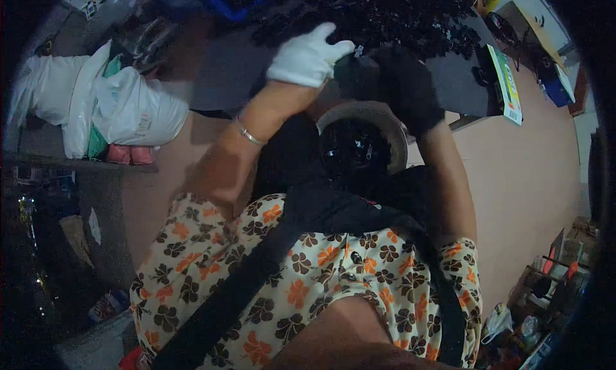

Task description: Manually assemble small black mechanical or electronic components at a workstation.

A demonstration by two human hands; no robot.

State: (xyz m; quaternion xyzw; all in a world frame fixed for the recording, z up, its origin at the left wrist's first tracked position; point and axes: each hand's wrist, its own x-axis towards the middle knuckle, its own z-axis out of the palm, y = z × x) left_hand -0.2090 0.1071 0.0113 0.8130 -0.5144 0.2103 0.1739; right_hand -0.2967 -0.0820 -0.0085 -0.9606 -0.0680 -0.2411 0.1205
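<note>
My left hand (307, 59), in a white glove, is over the near edge of the heap of small black parts (417, 17). Two of its digits stand apart, one pointing away from me and one to the right; no held thing shows between them. Just past the right-hand tip is a small pale grey piece (359, 50). My right hand (405, 88) wears a black glove and reaches to the same heap; its fingers blend into the dark parts. Below and between my hands, a round pale bucket (399, 139) holds dark shiny parts (356, 149).
The dark table (218, 68) spans the far side, with a blue-rimmed bin (237, 14) at the back. White plastic bags (138, 107) are stacked on the left. A green and white printed packet (507, 88) lies at the table's right edge. Clutter (545, 286) stands low on the right.
</note>
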